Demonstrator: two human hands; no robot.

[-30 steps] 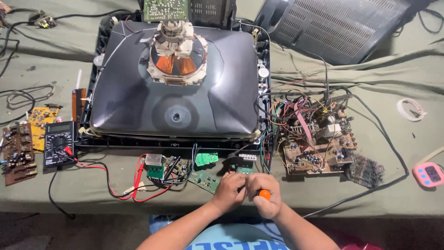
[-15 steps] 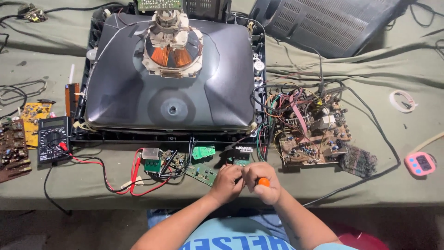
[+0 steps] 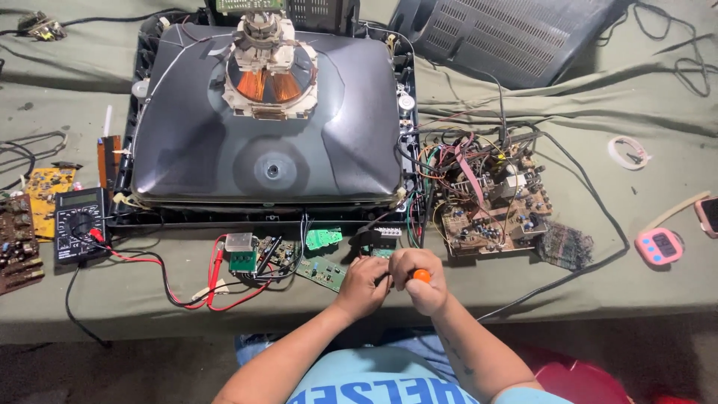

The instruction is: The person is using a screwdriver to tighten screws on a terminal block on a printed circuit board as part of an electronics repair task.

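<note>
My right hand (image 3: 421, 283) is closed around an orange-handled tool (image 3: 422, 275), only the tip of its handle showing. My left hand (image 3: 364, 285) is pressed against it at the table's front edge, fingers curled over the tool's front; what they pinch is hidden. Both hands hover just in front of small green circuit boards (image 3: 323, 269) wired to a large picture tube (image 3: 267, 120) lying face down, its copper-wound neck pointing up.
A black multimeter (image 3: 79, 223) with red and black leads (image 3: 213, 288) lies at left beside brown boards (image 3: 18, 243). A big wired chassis board (image 3: 490, 202) sits at right, a pink timer (image 3: 659, 246) further right, a dark rear cover (image 3: 516, 34) behind.
The view has shifted slightly, so the table appears a bit higher and to the left. Both hands stay together on the orange-handled tool at the same spot.
</note>
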